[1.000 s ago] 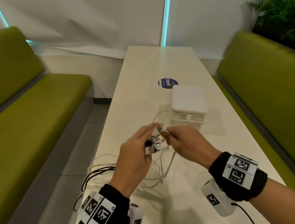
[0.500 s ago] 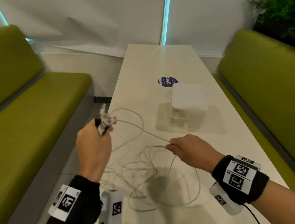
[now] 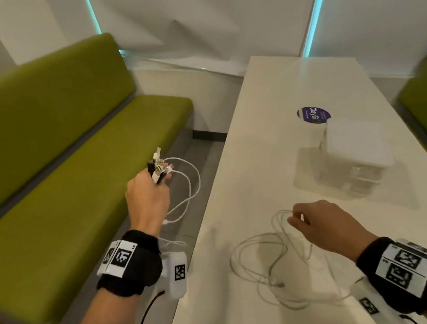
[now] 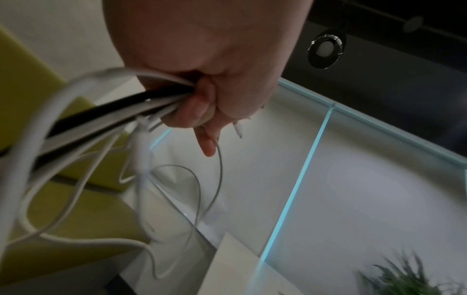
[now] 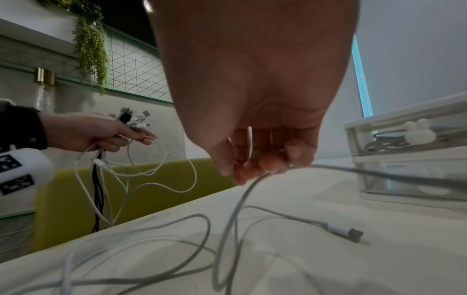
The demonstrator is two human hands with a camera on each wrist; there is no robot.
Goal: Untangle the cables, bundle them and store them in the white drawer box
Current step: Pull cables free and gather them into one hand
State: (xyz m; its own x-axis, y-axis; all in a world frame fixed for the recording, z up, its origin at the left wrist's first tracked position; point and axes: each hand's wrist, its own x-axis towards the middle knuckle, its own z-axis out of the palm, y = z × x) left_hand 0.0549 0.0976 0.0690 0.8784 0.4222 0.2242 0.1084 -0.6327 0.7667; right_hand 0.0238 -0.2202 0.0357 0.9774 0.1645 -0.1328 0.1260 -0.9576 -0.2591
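My left hand [image 3: 148,195] is out past the table's left edge, above the bench, and grips a bunch of white and black cables [image 4: 106,119] with their plugs [image 3: 158,166] sticking up from the fist. Loops of those cables [image 3: 189,190] hang below it. My right hand [image 3: 314,223] is over the table and pinches one white cable [image 5: 240,201], whose loose coils [image 3: 271,269] lie on the tabletop with its plug [image 5: 343,231] free. The white drawer box [image 3: 353,153] stands at the table's right, with a cable inside its upper drawer [image 5: 394,141].
The white table [image 3: 271,131] runs away from me, with a round purple sticker [image 3: 313,114] beyond the box. Green benches [image 3: 70,165] flank it on both sides. A plant [image 4: 404,279] shows in the left wrist view. The floor gap lies between table and left bench.
My left hand has carried the cable bunch up and left, away from the right hand, so one white cable has come free onto the table. The view has swung left.
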